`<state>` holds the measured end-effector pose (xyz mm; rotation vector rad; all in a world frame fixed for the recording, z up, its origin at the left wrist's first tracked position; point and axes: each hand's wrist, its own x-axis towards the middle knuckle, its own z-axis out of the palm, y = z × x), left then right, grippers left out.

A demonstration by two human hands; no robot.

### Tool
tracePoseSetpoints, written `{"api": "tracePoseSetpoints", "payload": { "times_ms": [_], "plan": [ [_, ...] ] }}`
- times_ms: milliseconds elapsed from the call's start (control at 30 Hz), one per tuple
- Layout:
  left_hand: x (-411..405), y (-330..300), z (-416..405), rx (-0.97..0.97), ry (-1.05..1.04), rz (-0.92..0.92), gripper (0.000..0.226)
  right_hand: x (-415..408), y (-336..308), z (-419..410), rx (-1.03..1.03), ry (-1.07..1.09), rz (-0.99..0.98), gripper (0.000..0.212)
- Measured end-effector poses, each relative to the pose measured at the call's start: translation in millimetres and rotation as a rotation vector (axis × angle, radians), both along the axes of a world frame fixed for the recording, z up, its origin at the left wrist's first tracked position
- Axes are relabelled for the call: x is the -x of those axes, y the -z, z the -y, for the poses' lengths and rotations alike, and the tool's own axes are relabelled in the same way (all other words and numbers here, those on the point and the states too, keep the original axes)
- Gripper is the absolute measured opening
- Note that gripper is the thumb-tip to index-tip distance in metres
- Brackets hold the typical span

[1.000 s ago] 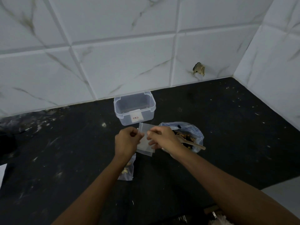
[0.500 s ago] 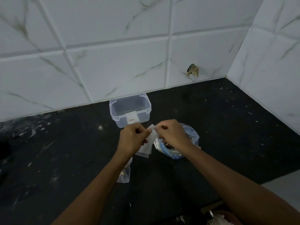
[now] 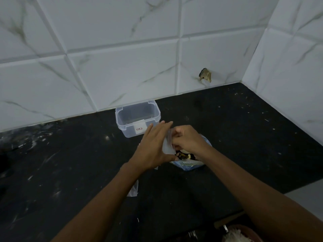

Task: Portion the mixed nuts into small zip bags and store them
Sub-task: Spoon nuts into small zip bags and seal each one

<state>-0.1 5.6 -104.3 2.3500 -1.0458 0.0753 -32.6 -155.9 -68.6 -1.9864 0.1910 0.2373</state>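
Observation:
A small clear zip bag hangs upright between my two hands over the black counter. My left hand lies flat against the bag's left side with its fingers straight. My right hand has its fingers curled at the bag's top edge and pinches it. Under the right hand lies a larger blue-tinted bag of mixed nuts, its mouth showing nuts. A clear plastic storage box, lid off, stands just beyond the hands near the wall. Another small bag peeks out under my left forearm.
White marble-look tiles form the back wall and the right-hand wall, meeting in a corner. A chipped hole marks the back wall. The black counter ends at the lower right. A bowl with white contents sits at the bottom edge.
My left hand has gone from pinching the small bag's top to lying flat against its side with fingers straight. Both hands sit over the nut bag. The view has shifted slightly.

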Motion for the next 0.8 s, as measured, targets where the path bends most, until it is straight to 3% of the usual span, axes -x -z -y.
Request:
{"api": "tracePoseSetpoints", "payload": {
  "times_ms": [200,333,500,600,800],
  "plan": [
    [-3.3,7.8,3.0,0.074,-0.034,0.044,0.091,4.6,0.8,6.0,0.125,0.050,0.046,0.010],
    [-1.5,6.7,5.1,0.021,-0.005,-0.109,0.105,4.9,3.2,10.7,0.069,0.048,0.028,0.017],
    [-2.4,9.8,6.5,0.107,-0.079,-0.239,0.087,6.1,3.9,10.5,0.040,0.070,0.143,0.025],
    [-5.5,13.5,1.1,0.070,-0.109,-0.217,0.083,8.7,4.1,14.2,0.106,0.052,0.178,0.014],
    [-5.1,15.0,4.6,0.032,-0.113,-0.074,0.077,12.6,0.9,16.2,0.047,-0.158,0.015,0.031]
  ]
}}
